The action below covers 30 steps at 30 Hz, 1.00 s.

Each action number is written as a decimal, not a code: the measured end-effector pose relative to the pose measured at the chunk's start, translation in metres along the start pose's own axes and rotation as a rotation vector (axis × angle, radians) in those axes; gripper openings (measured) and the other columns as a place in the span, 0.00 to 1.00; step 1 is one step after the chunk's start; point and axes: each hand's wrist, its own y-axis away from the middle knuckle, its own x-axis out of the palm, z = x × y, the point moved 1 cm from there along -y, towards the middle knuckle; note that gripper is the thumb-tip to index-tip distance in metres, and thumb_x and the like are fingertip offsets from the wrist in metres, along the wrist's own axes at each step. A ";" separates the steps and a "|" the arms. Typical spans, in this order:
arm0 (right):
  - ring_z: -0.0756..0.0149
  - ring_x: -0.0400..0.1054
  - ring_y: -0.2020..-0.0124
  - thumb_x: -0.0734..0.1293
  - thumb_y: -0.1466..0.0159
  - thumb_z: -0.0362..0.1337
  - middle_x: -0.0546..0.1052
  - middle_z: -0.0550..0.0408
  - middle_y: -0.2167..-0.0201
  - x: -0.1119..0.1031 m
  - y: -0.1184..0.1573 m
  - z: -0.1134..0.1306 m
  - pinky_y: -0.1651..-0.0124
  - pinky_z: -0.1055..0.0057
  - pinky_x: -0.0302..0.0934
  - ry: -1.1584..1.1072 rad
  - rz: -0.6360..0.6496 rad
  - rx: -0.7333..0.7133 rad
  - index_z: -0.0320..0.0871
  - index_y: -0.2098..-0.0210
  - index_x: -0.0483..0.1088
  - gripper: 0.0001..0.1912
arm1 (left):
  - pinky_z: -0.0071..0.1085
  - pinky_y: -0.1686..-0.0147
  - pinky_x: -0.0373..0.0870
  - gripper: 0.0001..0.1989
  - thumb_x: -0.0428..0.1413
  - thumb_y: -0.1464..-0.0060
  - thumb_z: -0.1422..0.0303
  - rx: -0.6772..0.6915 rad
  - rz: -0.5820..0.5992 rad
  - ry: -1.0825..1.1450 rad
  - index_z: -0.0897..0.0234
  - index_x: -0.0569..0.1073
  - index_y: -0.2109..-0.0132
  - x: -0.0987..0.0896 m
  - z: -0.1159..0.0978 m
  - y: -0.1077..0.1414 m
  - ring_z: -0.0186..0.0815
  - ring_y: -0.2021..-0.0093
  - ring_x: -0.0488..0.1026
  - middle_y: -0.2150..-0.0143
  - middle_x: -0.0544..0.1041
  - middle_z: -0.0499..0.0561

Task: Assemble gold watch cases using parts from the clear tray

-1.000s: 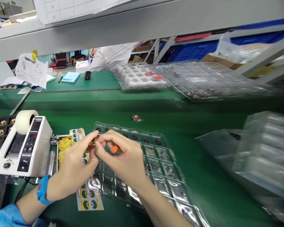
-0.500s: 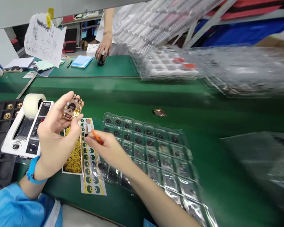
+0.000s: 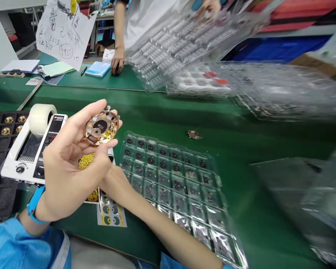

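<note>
My left hand (image 3: pixel 72 168) grips a round gold watch movement or case (image 3: pixel 102 127) by its edge, between thumb and fingers. Its face toward me shows a dark round label, a small yellow patch and a crown-like knob at the top. My right hand (image 3: pixel 114 181) is behind my left hand and its fingers are hidden. Beneath both hands lie a box of small yellow rings (image 3: pixel 86 160) and a sticker sheet (image 3: pixel 112 216), both partly covered. Right of them, a clear compartment tray (image 3: pixel 168 181) holds several dark round parts.
A tape dispenser (image 3: pixel 33 149) and a black foam tray (image 3: pixel 0 168) stand at left. Another gold piece (image 3: pixel 194 134) lies on the green bench. Clear bags (image 3: pixel 291 186) lie at right. Opposite, a person's hand (image 3: pixel 117 61) holds a dark object while clear trays (image 3: pixel 179 45) tilt above stacked ones.
My left hand has moved slightly right and nearer with the gold piece. My right hand, which held a thin orange tool, has slipped behind it. Across the bench, the clear trays have lowered leftward.
</note>
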 end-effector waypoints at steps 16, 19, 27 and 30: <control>0.72 0.60 0.78 0.60 0.36 0.31 0.70 0.60 0.76 0.014 0.013 -0.030 0.75 0.76 0.50 -0.310 -0.010 -0.034 0.41 0.69 0.65 0.06 | 0.37 0.45 0.76 0.24 0.59 0.47 0.80 0.101 0.076 -0.036 0.57 0.72 0.45 0.003 0.014 -0.007 0.46 0.40 0.71 0.45 0.77 0.47; 0.72 0.59 0.79 0.63 0.37 0.33 0.68 0.61 0.79 0.018 0.016 -0.028 0.75 0.76 0.48 -0.289 -0.054 -0.030 0.42 0.74 0.62 0.08 | 0.37 0.46 0.77 0.24 0.59 0.47 0.81 0.101 0.080 -0.061 0.57 0.72 0.45 0.005 0.015 -0.007 0.46 0.41 0.73 0.47 0.78 0.48; 0.70 0.64 0.77 0.57 0.33 0.32 0.68 0.59 0.78 0.002 0.078 -0.042 0.71 0.75 0.54 -0.088 -0.239 -0.005 0.43 0.73 0.63 0.12 | 0.35 0.51 0.81 0.23 0.60 0.51 0.87 0.225 0.050 0.027 0.67 0.76 0.48 0.018 0.013 -0.006 0.40 0.52 0.79 0.51 0.79 0.49; 0.67 0.67 0.73 0.57 0.35 0.30 0.72 0.55 0.72 -0.026 0.113 -0.086 0.70 0.74 0.58 0.034 -0.362 0.111 0.42 0.64 0.67 0.08 | 0.36 0.51 0.81 0.24 0.61 0.52 0.86 0.162 0.029 -0.004 0.71 0.76 0.47 0.022 0.012 -0.005 0.42 0.54 0.79 0.53 0.80 0.52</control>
